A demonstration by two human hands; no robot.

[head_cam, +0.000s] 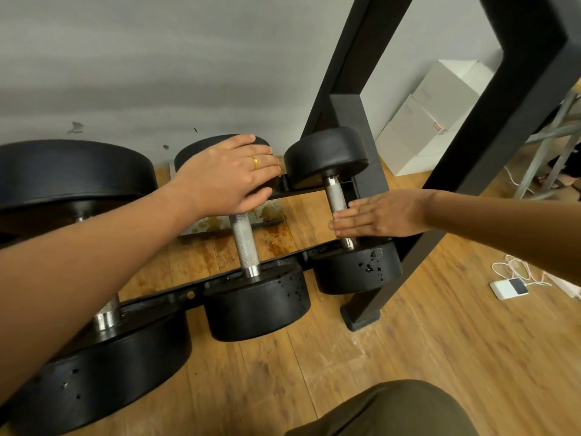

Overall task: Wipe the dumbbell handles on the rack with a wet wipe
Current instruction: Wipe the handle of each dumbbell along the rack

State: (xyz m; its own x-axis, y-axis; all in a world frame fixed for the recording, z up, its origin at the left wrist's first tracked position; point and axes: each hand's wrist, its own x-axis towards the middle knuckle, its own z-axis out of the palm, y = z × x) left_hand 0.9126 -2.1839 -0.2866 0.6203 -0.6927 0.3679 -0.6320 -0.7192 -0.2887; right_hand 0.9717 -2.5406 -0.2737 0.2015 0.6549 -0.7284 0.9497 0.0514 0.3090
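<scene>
Three black dumbbells lie across a low black rack (188,295). My left hand (226,174) lies over the far head of the middle dumbbell, fingers spread across it and thumb on its near face. That dumbbell's knurled steel handle (245,243) is bare below the hand. My right hand (377,217) is flat with straight fingers, its fingertips against the steel handle (334,196) of the right dumbbell. No wet wipe shows in either hand. The near heads (358,269) carry dark wet spots.
A large dumbbell (103,366) sits at the left under my forearm. The rack's black upright frame (471,171) slants past my right arm. White boxes (434,118) stand by the wall. A white device with cables (509,287) lies on the wooden floor. My knee (393,410) is at the bottom.
</scene>
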